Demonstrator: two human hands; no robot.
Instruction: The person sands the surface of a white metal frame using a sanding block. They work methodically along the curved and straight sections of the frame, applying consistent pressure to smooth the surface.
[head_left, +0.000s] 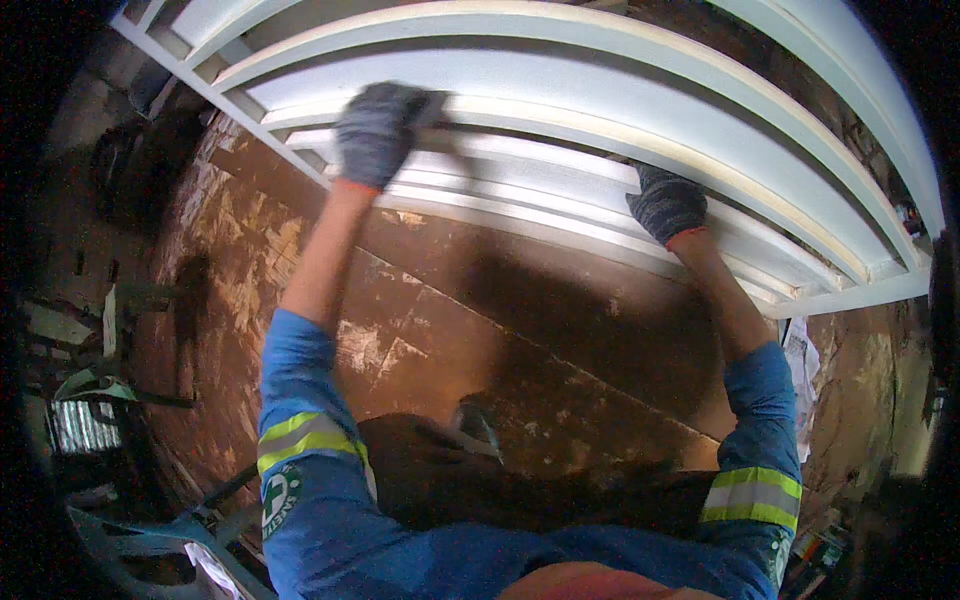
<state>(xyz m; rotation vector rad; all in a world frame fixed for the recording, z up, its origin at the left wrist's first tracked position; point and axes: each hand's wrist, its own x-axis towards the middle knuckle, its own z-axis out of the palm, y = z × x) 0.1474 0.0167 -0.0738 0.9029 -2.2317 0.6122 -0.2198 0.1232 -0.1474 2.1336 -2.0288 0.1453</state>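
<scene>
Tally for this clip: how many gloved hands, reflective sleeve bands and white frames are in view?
Gloved hands: 2, left hand and right hand, both on the white frame
Reflective sleeve bands: 2, left band and right band
White frames: 1
Total: 5

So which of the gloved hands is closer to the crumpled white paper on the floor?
The right hand: it grips a frame bar above the white paper on that side. The left hand is far across the white frame.
</scene>
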